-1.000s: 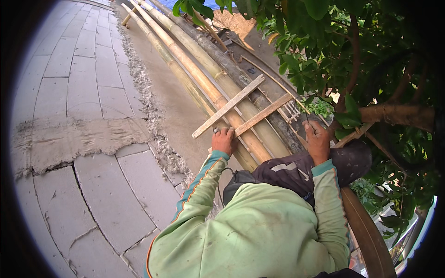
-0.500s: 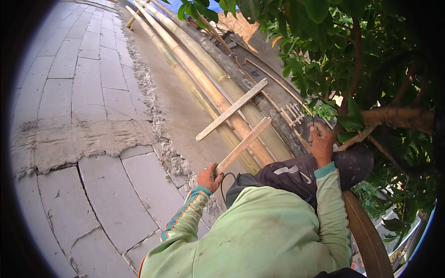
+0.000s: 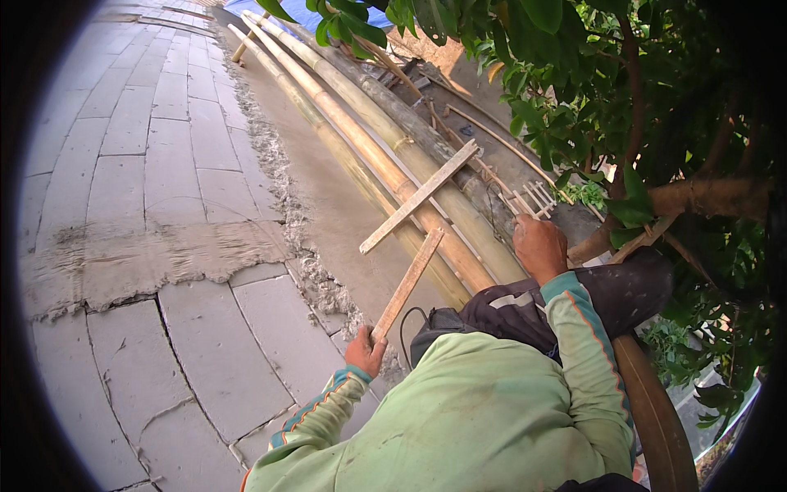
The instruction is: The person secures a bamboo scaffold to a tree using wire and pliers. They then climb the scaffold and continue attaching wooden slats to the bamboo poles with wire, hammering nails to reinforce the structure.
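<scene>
My left hand (image 3: 365, 353) is wrapped round the lower end of a narrow wooden slat (image 3: 412, 279), which slants up over the bamboo poles (image 3: 373, 156). A second wooden slat (image 3: 422, 195) lies crosswise on the poles, farther off. My right hand (image 3: 541, 248) is closed in a pinch near the dark log (image 3: 438, 143) that runs along the right of the poles. What its fingertips hold, if anything, is too small to make out. Dark trousers (image 3: 627, 291) cover my bent leg beside the poles.
A wall of grey blocks (image 3: 213, 344) with rough mortar along its edge rises on the left. To the right hang leafy branches (image 3: 590, 98), with a thick branch (image 3: 713, 209) near my knee. Far ahead lies a blue sheet (image 3: 307, 12). Ground with sticks (image 3: 500, 143) shows below.
My right hand has moved left and inward, toward the log. My left hand has lowered, and the slat in it has tipped more upright, its far end shifting left.
</scene>
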Demonstrator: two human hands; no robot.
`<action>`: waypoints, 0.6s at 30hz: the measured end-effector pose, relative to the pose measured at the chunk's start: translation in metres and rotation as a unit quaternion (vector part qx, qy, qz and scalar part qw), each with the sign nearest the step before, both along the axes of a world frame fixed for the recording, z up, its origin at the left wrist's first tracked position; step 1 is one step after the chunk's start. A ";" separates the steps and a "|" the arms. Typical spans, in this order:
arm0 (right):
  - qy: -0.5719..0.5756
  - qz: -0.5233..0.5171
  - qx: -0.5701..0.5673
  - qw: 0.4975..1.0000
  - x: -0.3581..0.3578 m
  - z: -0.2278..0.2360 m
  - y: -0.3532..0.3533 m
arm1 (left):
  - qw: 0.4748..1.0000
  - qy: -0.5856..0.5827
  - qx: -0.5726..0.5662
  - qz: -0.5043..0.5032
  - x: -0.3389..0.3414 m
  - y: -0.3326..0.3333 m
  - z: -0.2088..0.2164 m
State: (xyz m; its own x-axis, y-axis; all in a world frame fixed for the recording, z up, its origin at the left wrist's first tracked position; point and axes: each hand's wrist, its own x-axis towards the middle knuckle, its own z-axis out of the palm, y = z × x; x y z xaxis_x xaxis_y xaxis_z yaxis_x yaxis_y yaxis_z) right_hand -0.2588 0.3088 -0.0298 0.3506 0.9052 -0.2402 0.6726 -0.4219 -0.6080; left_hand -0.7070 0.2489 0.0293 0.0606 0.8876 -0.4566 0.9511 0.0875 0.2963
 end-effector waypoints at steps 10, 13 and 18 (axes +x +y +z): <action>-0.004 0.034 0.007 0.999 -0.001 -0.008 0.004 | 0.977 0.078 -0.115 0.159 -0.013 -0.062 0.002; -0.020 0.091 -0.014 0.996 -0.013 0.000 0.012 | 0.974 0.081 -0.118 0.174 -0.023 -0.072 -0.044; -0.051 0.159 -0.031 0.986 -0.041 -0.005 0.040 | 0.970 0.007 -0.140 0.197 -0.013 -0.036 -0.139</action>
State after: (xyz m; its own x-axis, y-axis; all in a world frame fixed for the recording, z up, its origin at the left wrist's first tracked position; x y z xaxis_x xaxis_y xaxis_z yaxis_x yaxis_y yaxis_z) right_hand -0.2998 0.3490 -0.0351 0.0771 0.9579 -0.2766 0.8325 -0.2145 -0.5108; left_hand -0.7197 0.2133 -0.1102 -0.2673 0.6811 -0.6817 0.8311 0.5209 0.1946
